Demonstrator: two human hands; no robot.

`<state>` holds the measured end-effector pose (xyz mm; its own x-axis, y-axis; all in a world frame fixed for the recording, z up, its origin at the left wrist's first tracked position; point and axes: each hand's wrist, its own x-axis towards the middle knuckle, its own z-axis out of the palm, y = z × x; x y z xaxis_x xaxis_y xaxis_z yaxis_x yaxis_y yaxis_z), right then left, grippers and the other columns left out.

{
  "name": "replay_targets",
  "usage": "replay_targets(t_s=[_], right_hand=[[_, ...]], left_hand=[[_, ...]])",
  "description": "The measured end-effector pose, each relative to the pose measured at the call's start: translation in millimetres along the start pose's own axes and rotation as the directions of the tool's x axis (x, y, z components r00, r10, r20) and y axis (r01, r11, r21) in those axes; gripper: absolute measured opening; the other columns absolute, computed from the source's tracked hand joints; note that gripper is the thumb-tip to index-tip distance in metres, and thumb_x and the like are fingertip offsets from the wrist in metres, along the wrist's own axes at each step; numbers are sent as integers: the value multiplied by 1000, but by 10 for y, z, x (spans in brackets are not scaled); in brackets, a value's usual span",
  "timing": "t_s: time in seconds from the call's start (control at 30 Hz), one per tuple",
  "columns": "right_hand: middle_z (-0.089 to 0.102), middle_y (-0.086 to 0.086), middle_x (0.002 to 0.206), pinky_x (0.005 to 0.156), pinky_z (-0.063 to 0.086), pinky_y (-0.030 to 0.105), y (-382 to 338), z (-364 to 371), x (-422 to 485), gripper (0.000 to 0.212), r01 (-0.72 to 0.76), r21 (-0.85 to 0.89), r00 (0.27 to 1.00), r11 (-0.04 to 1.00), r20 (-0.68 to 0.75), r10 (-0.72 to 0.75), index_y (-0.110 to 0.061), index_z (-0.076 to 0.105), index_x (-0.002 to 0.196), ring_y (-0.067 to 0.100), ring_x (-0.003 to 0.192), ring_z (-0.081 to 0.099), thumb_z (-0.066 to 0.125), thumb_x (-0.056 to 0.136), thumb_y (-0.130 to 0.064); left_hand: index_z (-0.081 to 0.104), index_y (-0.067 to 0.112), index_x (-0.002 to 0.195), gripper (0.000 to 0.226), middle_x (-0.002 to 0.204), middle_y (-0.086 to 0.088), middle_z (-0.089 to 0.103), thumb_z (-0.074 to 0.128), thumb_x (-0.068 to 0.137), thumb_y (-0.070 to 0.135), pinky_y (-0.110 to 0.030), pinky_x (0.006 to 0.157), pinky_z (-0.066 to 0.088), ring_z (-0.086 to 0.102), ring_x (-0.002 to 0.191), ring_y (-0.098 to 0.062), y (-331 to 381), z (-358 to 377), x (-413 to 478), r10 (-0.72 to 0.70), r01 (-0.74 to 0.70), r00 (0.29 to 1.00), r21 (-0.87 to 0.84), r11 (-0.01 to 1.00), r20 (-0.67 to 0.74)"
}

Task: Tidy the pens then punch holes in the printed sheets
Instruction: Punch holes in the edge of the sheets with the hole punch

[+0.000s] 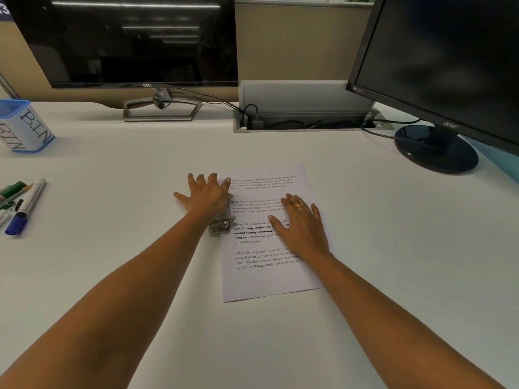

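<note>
The printed sheets (264, 273) lie in the middle of the white desk, their left edge slid into a grey metal hole punch (220, 227). My left hand (209, 196) presses flat on top of the punch with fingers spread, hiding most of it. My right hand (302, 223), wearing a gold ring, rests flat on the sheets and holds them down. Several pens and markers (24, 204) lie loose at the desk's left edge, among them a blue-capped marker and a green one.
A blue-rimmed holder labelled BIN (26, 127) stands at the far left. A Dell monitor (126, 40) and an Acer monitor (449, 66) with a round base (436, 150) stand at the back. An open cable tray (306, 122) with plugs sits between them.
</note>
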<state>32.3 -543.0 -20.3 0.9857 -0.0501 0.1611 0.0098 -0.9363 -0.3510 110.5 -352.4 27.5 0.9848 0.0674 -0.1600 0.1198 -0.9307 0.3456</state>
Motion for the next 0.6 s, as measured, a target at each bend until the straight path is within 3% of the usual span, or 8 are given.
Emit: replay_targets(t_s=[0.6], right_hand=[[29,-1,153,118,3,37,-9,-37,-17,62,1,-5,1000,1000,9,-1,-17,34,143,11,143,19,38,92,-52]], left_hand=[[9,29,148,51,158,-8,5,16,99,42,-65,108,-10,-15,145,-27,-95,74,-25,8,-12,999,-95,995,-40]])
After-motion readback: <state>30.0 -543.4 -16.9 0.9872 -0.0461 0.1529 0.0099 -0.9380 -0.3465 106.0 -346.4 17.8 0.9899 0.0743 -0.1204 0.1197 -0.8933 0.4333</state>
